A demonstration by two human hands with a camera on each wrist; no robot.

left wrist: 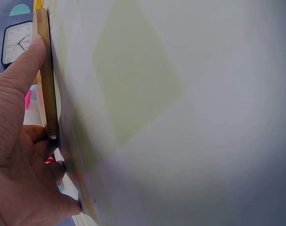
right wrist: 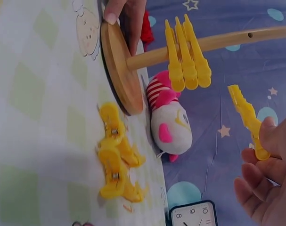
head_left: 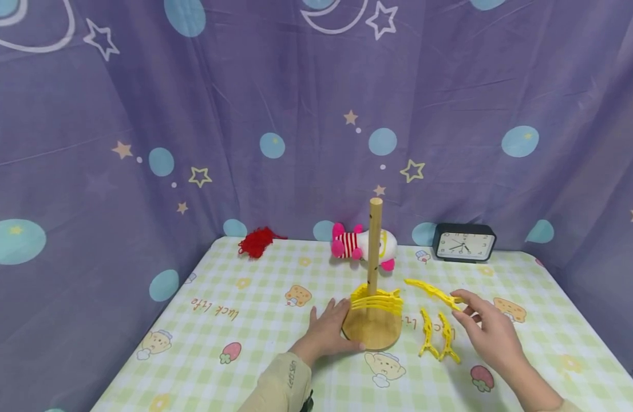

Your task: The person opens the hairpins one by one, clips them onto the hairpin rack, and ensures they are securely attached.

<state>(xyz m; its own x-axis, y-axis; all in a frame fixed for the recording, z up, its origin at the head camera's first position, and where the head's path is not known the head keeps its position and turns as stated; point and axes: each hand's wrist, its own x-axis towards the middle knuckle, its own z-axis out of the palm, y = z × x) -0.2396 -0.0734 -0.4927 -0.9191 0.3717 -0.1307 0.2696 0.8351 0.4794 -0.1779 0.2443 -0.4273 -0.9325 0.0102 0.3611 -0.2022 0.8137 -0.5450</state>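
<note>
A wooden stand with a round base [head_left: 372, 335] and an upright pole [head_left: 375, 246] is on the table. My left hand [head_left: 327, 332] grips the left side of the base, its thumb [left wrist: 27, 63] against the rim in the left wrist view. Several yellow hair clips [head_left: 376, 302] are fastened around the lower pole, stacked closely; three [right wrist: 187, 56] show clearly in the right wrist view. Right of the stand, my right hand [head_left: 489, 329] pinches another yellow hair clip [right wrist: 248, 115] by its handle end, apart from the pole. Two more yellow hair clips [head_left: 428, 335] lie on the table below that hand.
Behind the stand lies a pink and white plush toy [head_left: 349, 245]. A black desk clock [head_left: 464, 242] stands at the back right, and a tangle of red string [head_left: 257, 242] lies at the back left. A checked cloth [head_left: 265, 320] covers the table, and a purple curtain [head_left: 306, 103] hangs behind.
</note>
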